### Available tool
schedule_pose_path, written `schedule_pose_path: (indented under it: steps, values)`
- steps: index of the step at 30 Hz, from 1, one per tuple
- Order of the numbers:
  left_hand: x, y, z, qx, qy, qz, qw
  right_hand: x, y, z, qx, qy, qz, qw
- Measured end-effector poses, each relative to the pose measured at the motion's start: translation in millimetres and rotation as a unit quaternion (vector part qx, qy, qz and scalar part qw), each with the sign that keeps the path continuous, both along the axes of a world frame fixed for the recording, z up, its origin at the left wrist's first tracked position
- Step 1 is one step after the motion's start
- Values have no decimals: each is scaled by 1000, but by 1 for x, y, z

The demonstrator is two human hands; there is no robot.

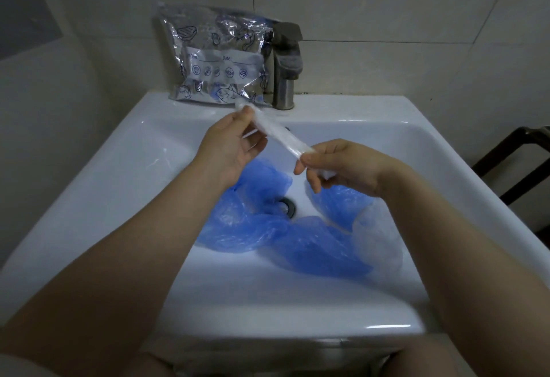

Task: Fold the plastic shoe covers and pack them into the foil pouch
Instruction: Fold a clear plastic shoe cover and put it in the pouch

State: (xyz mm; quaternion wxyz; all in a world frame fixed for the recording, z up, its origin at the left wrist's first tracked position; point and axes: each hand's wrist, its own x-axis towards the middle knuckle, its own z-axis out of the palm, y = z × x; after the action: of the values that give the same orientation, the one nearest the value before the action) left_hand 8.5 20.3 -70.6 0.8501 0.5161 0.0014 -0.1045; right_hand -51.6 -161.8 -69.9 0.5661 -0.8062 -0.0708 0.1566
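You hold one white shoe cover (275, 131) between your two hands, over the sink (119, 168). It is squeezed into a long thin strip. Your left hand (235, 147) pinches the far end with thumb and fingertips. Your right hand (336, 165) pinches the near end, fingers curled round it. This one looks nearly folded, but it is not in the pouch yet.

The foil pouch (217, 55) stands at the back of the sink, leaning on the wall, just beside the tap (285, 64). You can see blue plastic through it, so I think some covers are packed already. How many are inside, I cannot tell.

More covers wait in the bowl under your hands. The blue shoe covers (282, 228) lie in a crumpled heap around the drain (287, 205). I count about three or four blue ones, but they overlap, so I am not sure. One pale clear cover (378, 234) lies at the right edge of the heap.

So: one pouch, one tap, one strip in your hands, and a heap still to fold.
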Motion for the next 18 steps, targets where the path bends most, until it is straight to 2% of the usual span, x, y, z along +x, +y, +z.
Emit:
schedule_pose_path:
  steps: [3, 5, 11, 14, 18]
  values:
    - [-7, -5, -4, 32, 40, 23, 998, 2, 7, -5, -8, 0, -4, 1000]
    - [-10, -6, -5, 92, 27, 28, 995, 3, 10, -9, -21, -2, -20, 1000]
    - [-14, -14, -11, 177, 10, 35, 983, 7, 18, -16, -58, -36, -58, 996]
    - [-14, -14, -13, 224, -41, 95, 969, 7, 21, -17, -92, -26, -36, 995]
    - [-8, -8, -13, 265, -123, 87, 952, 5, 20, -17, -44, 16, -8, 999]
